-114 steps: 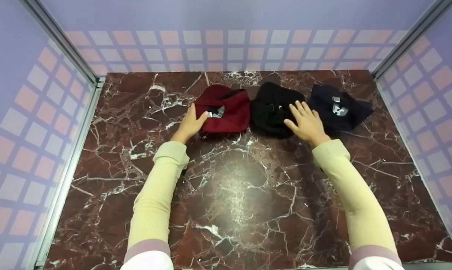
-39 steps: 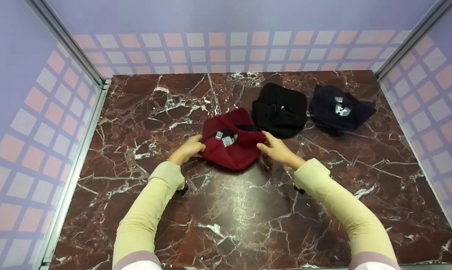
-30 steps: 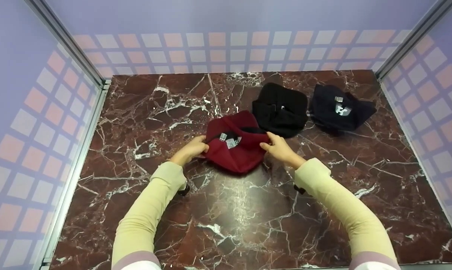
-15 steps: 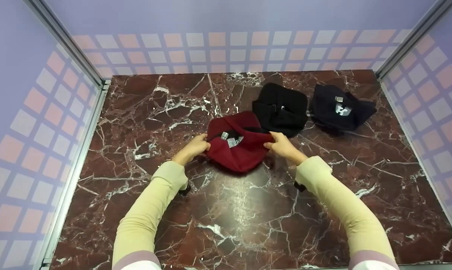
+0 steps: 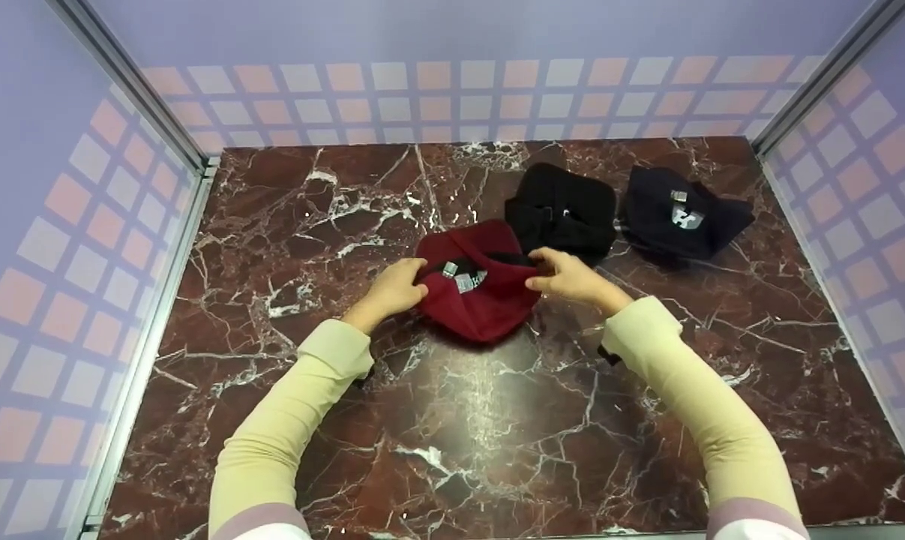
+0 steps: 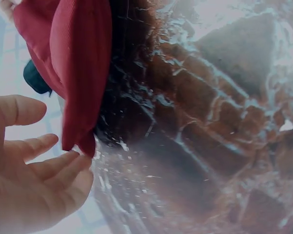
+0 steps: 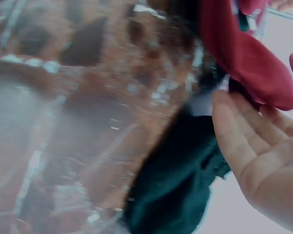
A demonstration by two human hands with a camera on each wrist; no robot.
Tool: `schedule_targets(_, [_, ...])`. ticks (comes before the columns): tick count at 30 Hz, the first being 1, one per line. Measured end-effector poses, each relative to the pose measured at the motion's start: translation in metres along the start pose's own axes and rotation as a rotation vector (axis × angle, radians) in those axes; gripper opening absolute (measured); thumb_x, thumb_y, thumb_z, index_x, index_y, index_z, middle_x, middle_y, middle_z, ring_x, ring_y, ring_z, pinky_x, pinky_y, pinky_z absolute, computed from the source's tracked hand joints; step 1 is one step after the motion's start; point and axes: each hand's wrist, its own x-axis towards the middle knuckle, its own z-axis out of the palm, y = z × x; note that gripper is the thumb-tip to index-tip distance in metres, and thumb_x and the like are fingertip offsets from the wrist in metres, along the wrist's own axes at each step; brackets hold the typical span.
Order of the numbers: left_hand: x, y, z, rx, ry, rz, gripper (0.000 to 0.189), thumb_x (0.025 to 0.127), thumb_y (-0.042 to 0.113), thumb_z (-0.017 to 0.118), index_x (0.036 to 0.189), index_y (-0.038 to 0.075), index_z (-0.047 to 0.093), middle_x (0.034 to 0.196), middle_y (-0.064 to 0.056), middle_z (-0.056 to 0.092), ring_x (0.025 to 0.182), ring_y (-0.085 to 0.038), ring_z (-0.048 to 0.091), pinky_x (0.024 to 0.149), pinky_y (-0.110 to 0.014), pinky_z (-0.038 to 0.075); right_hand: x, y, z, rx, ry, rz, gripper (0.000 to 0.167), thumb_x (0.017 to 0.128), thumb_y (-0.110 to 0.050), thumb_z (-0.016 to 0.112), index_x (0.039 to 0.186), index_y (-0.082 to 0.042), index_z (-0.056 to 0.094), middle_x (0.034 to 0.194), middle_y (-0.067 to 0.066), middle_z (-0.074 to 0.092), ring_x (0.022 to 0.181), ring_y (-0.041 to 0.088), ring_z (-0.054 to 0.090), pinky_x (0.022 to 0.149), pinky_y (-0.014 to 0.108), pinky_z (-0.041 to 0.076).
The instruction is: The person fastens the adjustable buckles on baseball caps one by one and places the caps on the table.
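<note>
A dark red cap (image 5: 482, 311) lies on the marble-patterned table in front of me, its inside label and tag facing up. My left hand (image 5: 394, 289) is at its left edge; in the left wrist view the fingertips touch the cloth (image 6: 85, 63) and the thumb stands apart. At the right edge is my right hand (image 5: 572, 279), its fingers (image 7: 229, 122) extended under the cap's edge with the thumb spread away. A black cap (image 5: 549, 229) lies behind, partly hidden by the red one and my right hand. Further right sits a navy cap (image 5: 651, 214) with a white mark inside.
The dark red marble-patterned table (image 5: 467, 420) spreads toward me, glossy with a light reflection. A purple back wall (image 5: 459, 34) with pink and white squares rises behind it. Similar panels (image 5: 40, 315) stand left and right, joined by metal corner posts.
The red cap has come from beside the black cap toward me, turned, then shifted slightly right. My right hand went from the black cap to the red one. Lately both hands loosened their grip.
</note>
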Motion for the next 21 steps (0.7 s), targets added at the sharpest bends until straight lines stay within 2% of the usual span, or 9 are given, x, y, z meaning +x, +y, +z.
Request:
schedule_targets(3, [-0.002,0.007,-0.001,0.080,0.011,0.019,0.049,0.080,0.016,0.050,0.126,0.003,0.045,0.130,-0.016,0.046,0.122,-0.032,0.039,0.100,-0.044,0.031,0.001,-0.011,-0.007,-0.006,0.024,-0.007,0.049,0.081,-0.019,0.061,0.123,-0.001,0.045,0.117,0.022,0.053,0.104,0.030,0.054,0.088,0.041,0.042])
schedule_targets(6, [-0.003,0.013,-0.001,0.142,0.012,0.038,0.048,0.080,0.018,0.050,0.126,0.005,0.046,0.128,-0.014,0.048,0.121,-0.030,0.040,0.098,-0.046,0.032,0.001,-0.021,-0.012,-0.048,0.050,-0.045,0.045,0.081,-0.020,0.060,0.121,-0.001,0.047,0.120,0.021,0.052,0.110,0.033,0.050,0.093,0.044,0.038])
schedule_targets(11, [-0.003,0.019,0.002,0.238,0.006,0.068,0.046,0.080,0.017,0.049,0.125,0.005,0.047,0.123,-0.015,0.053,0.116,-0.031,0.044,0.095,-0.046,0.034,0.004,-0.034,-0.012,-0.100,0.038,-0.119,0.042,0.082,-0.019,0.059,0.118,0.000,0.049,0.119,0.020,0.054,0.111,0.032,0.050,0.092,0.044,0.040])
schedule_targets(15, [-0.001,0.020,0.005,0.317,0.015,0.094,0.043,0.079,0.016,0.050,0.121,0.004,0.050,0.116,-0.017,0.057,0.108,-0.034,0.050,0.091,-0.046,0.037,0.007,-0.041,-0.005,-0.138,0.012,-0.142,0.041,0.082,-0.019,0.060,0.117,0.000,0.051,0.117,0.019,0.056,0.110,0.031,0.051,0.094,0.042,0.038])
schedule_targets(21, [0.002,0.018,0.010,0.342,0.009,0.097,0.040,0.079,0.018,0.051,0.116,0.004,0.052,0.112,-0.017,0.059,0.102,-0.036,0.053,0.086,-0.046,0.040,0.012,-0.048,0.006,-0.199,0.012,-0.169,0.039,0.081,-0.016,0.060,0.114,0.003,0.052,0.113,0.020,0.057,0.105,0.031,0.054,0.092,0.041,0.041])
